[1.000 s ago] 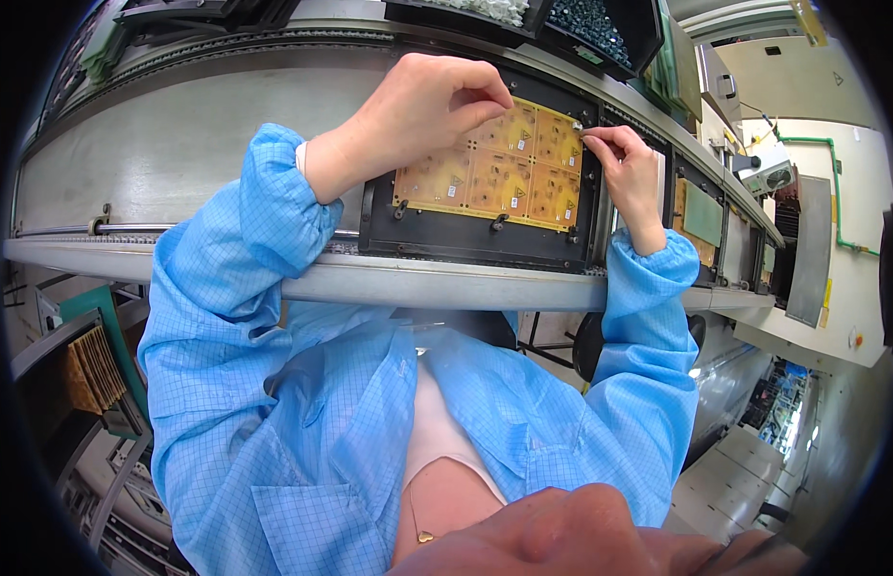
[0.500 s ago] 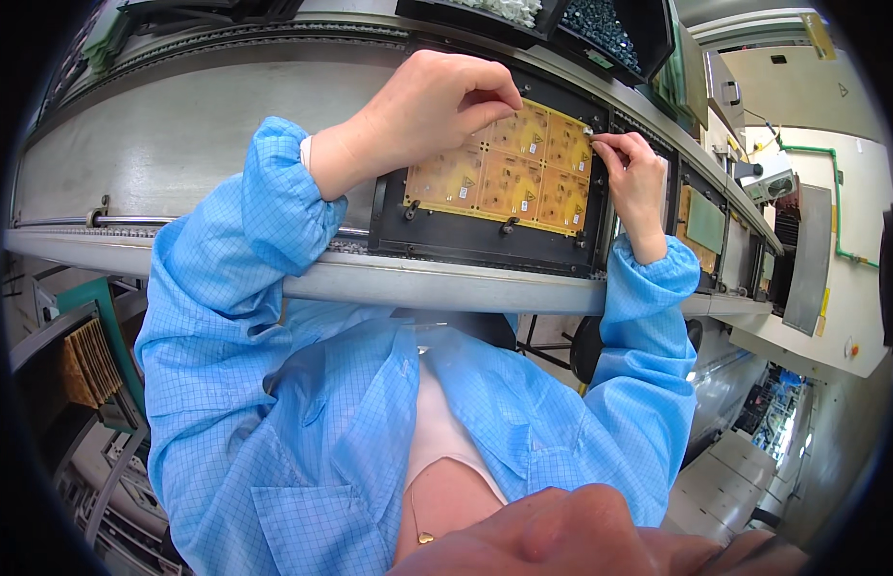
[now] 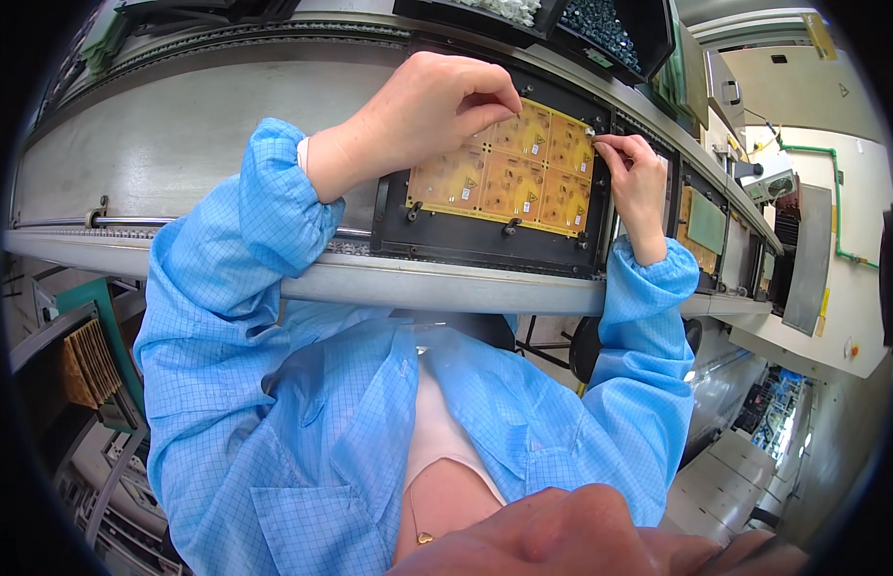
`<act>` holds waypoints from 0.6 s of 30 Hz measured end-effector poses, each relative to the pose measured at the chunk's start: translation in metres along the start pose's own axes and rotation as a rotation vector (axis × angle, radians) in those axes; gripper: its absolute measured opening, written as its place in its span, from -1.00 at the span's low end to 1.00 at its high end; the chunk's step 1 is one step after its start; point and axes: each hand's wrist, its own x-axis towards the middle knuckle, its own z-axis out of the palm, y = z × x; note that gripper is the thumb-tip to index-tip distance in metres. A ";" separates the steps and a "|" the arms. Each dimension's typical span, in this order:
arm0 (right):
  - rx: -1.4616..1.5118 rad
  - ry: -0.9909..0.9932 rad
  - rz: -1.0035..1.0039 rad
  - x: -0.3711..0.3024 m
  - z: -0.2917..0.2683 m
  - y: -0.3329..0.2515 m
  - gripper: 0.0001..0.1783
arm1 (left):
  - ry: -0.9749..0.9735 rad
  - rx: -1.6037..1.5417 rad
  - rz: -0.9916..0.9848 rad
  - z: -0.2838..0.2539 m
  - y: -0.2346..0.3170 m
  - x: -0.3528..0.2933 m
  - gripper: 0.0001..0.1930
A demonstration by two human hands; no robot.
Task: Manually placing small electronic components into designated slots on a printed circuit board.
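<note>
A yellow-brown circuit board panel (image 3: 512,182), divided into several like sections with dark marks and small white labels, lies in a black carrier frame (image 3: 446,235) on the conveyor. Over the panel's far left part hovers my left hand (image 3: 429,108), thumb and forefinger pinched together; whatever they hold is too small to make out. At the panel's far right corner my right hand (image 3: 635,182) is closed in a pinch, with a small white component (image 3: 590,132) at its fingertips. My left hand and wrist hide the panel's far left corner.
Beyond the frame stand black bins, one with white parts (image 3: 504,10), another with dark bluish parts (image 3: 602,38). A metal rail (image 3: 446,296) runs along the near side. Further right on the line is another carrier with a green board (image 3: 703,221). Boards stand in a rack (image 3: 89,365) at left.
The carrier frame and panel have shifted very slightly to the right. Both hands keep their pinches and nearly the same places; the right has moved a touch to the right.
</note>
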 end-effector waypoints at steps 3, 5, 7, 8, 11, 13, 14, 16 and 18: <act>0.004 -0.013 -0.009 0.000 -0.001 0.001 -0.87 | 0.000 0.004 0.005 0.000 0.001 -0.001 -0.88; -0.005 -0.005 -0.015 -0.001 0.000 0.001 -0.87 | 0.001 0.007 0.010 0.000 0.000 -0.001 -0.88; -0.016 0.003 -0.022 0.000 0.002 -0.001 -0.87 | -0.003 0.030 0.029 0.000 -0.002 0.000 -0.88; -0.041 0.011 -0.009 0.000 0.003 -0.003 -0.87 | -0.003 0.028 0.028 0.000 -0.004 0.000 -0.88; -0.080 0.048 -0.013 -0.002 0.004 -0.002 -0.86 | -0.003 0.016 0.022 0.000 0.002 0.000 -0.88; -0.104 0.064 -0.022 -0.001 0.009 -0.002 -0.86 | 0.001 -0.003 -0.002 -0.001 0.001 0.000 -0.89; -0.100 0.076 -0.003 -0.001 0.011 -0.003 -0.86 | -0.002 -0.004 0.001 -0.001 0.001 0.000 -0.89; -0.099 0.094 0.019 -0.002 0.012 -0.004 -0.86 | -0.018 -0.011 -0.015 -0.002 -0.001 0.000 -0.87; -0.106 0.088 0.006 -0.003 0.012 -0.005 -0.84 | -0.038 -0.104 -0.103 -0.003 -0.001 -0.001 -0.86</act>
